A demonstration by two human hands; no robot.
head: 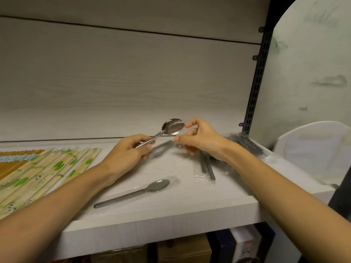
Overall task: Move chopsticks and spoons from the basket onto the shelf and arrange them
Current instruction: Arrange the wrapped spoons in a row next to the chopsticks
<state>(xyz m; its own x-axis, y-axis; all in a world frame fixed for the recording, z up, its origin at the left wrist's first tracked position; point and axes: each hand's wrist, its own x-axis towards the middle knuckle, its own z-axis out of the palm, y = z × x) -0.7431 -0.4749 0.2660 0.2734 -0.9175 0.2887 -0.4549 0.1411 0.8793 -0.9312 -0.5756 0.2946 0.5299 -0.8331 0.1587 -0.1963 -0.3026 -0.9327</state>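
I hold a shiny metal spoon point(173, 127) above the white shelf point(171, 211). My left hand point(126, 154) grips its handle. My right hand point(203, 138) has its thumb and forefinger curled at the bowl's edge, apparently pinching the clear wrap there. A grey spoon in a clear wrap point(133, 193) lies near the shelf's front edge. Another grey wrapped piece point(161, 146) lies under my hands. Rows of bamboo chopsticks with green panda prints point(47, 168) cover the shelf's left part. The white basket point(313, 149) stands to the right of the shelf.
A loose pile of grey wrapped cutlery point(245, 143) sits at the shelf's back right, with wrapped grey sticks point(207, 168) sticking out toward the front. A black slotted upright point(255, 86) bounds the shelf on the right. Boxes stand below the shelf.
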